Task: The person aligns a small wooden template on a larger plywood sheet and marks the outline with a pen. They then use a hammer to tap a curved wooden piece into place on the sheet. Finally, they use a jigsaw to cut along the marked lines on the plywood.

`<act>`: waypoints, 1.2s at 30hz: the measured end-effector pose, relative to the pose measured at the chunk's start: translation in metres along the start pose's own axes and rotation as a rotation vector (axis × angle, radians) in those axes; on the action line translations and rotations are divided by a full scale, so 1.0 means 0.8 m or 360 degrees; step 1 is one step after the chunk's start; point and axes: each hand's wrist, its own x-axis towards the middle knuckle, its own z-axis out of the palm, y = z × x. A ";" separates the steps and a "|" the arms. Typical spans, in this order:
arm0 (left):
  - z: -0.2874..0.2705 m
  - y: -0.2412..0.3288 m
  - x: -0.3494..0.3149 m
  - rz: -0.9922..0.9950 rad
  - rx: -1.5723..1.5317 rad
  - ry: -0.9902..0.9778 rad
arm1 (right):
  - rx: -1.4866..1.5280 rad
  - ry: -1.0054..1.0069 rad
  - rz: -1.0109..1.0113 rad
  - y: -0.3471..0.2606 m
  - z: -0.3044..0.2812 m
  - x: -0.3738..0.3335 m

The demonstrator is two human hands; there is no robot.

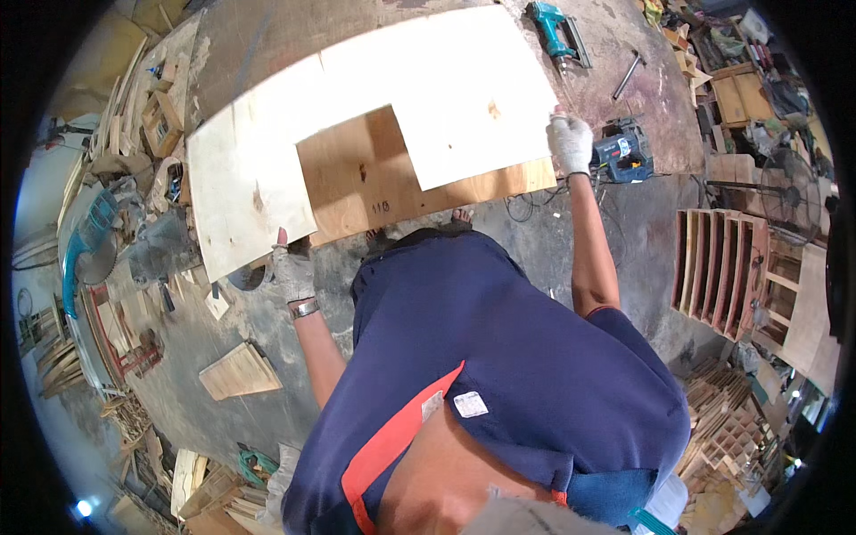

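A large pale plywood panel (pixel 339 85) with a rectangular notch cut into its near edge is held out in front of me. A second, browner plywood board (pixel 357 196) shows through the notch and below the panel's near edge. My left hand (pixel 294 272), gloved, grips the panel's near left corner with its thumb on top. At the right edge, my right hand (pixel 571 144), also gloved, closes on the panel with the thumb up. The fingers of both hands are partly hidden beneath the wood.
Beyond the panel's right end lie a teal nail gun (pixel 555 34), a hammer (pixel 629 74) and a blue jigsaw (pixel 622 153) with a cable. A teal circular saw (pixel 89 236) stands left. Slatted wooden racks (pixel 720 272) are at right; an offcut (pixel 239 373) lies on the floor.
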 end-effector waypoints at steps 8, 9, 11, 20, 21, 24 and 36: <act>-0.036 -0.007 -0.022 -0.0710 0.1386 -0.0037 | -0.1140 0.0043 -0.0227 0.049 -0.031 -0.038; -0.052 -0.009 -0.026 -0.0682 0.1990 0.0045 | -0.1084 -0.0029 -0.0174 0.065 -0.034 -0.048; -0.085 0.001 -0.019 0.0110 0.2309 0.0197 | -0.1109 0.0021 -0.0036 0.096 -0.027 -0.058; -0.163 0.072 0.058 0.0744 0.3097 -0.0054 | 0.0167 0.0036 0.0197 0.181 -0.003 -0.066; -0.162 0.078 0.065 0.0684 0.3140 -0.0047 | 0.0197 0.0075 0.0148 0.185 0.001 -0.066; -0.166 0.087 0.077 0.0656 0.3166 -0.0092 | 0.0184 0.0116 0.0240 0.194 0.003 -0.073; -0.200 0.082 0.097 0.0793 0.2783 -0.0157 | -0.0475 0.0204 0.0014 0.157 0.002 -0.108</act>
